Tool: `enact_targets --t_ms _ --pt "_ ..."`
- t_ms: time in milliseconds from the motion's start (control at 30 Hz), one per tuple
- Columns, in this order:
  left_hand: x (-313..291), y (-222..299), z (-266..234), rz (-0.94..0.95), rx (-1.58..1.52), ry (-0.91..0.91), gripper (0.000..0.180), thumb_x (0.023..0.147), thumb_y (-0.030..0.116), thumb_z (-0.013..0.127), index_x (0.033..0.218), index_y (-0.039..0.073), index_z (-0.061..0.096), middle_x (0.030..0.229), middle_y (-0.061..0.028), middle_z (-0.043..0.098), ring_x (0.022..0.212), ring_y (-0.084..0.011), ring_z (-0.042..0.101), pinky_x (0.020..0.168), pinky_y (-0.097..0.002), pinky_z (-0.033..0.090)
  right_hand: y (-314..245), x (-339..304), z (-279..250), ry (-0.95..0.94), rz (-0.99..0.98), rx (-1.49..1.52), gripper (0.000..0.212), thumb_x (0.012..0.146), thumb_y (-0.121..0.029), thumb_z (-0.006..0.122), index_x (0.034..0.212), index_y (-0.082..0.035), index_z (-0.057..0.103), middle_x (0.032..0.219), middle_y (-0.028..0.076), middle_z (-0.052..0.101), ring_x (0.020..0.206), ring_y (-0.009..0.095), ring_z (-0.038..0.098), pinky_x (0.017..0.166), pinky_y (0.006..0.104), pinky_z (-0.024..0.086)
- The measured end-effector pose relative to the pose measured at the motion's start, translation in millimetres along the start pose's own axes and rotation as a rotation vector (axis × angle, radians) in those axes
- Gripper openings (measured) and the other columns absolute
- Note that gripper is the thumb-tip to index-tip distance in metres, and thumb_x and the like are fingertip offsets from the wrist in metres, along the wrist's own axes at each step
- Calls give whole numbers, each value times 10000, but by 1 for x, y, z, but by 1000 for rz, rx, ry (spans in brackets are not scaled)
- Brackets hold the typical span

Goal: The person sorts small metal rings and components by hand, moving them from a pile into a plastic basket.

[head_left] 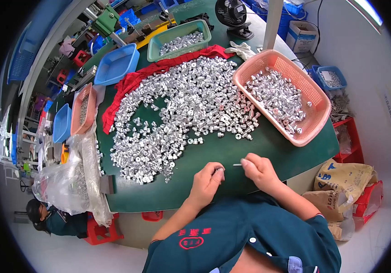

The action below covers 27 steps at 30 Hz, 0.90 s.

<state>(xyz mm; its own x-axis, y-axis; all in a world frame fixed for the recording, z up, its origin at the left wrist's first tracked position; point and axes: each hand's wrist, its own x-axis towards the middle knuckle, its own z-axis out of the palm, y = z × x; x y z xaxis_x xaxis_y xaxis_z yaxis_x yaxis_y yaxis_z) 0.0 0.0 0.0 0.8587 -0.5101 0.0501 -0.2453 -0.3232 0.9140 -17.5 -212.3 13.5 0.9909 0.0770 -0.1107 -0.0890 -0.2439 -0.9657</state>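
Note:
My left hand (206,183) is closed in a pinch over the near part of the green table (213,152). Whatever small thing sits between its fingertips is mostly hidden. To its right, my right hand (260,173) grips a thin pale rod (237,164), whose tip points toward the left hand. A small gap separates the two hands. Beyond them spreads a large heap of small silvery metal parts (195,98), cylindrical, some with a hole through the middle. A pink basket (314,119) with more such parts stands at the right.
Red cloth (129,85) borders the heap's far side. Behind it stand a blue basket (113,67), a green basket (152,51) of parts and a black fan (231,13). Clear plastic sheeting (63,184) hangs at the left, near another person (65,223). Paper sacks (341,182) lie right.

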Motion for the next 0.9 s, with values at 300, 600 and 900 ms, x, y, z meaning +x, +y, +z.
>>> enact_targets --t_ms 300,600,900 --pt "22 -9 -34 -192 -52 407 228 849 79 520 1068 25 548 860 -81 569 668 -175 538 557 -298 449 20 -4 11 135 -368 -349 196 844 -167 599 715 -35 531 542 110 539 487 280 554 453 370 417" --pt "41 -14 -36 -124 764 370 252 862 224 587 1057 64 593 905 -132 640 764 -309 624 640 -407 482 25 -5 11 144 -450 -348 177 816 -140 623 710 -38 524 524 93 517 468 272 536 440 373 407" --pt "21 -4 -26 -254 721 148 219 885 220 564 996 44 496 785 -95 633 673 -267 629 595 -383 489 24 -5 10 142 -456 -346 178 819 -135 626 717 -39 517 528 93 518 474 270 541 440 369 407"
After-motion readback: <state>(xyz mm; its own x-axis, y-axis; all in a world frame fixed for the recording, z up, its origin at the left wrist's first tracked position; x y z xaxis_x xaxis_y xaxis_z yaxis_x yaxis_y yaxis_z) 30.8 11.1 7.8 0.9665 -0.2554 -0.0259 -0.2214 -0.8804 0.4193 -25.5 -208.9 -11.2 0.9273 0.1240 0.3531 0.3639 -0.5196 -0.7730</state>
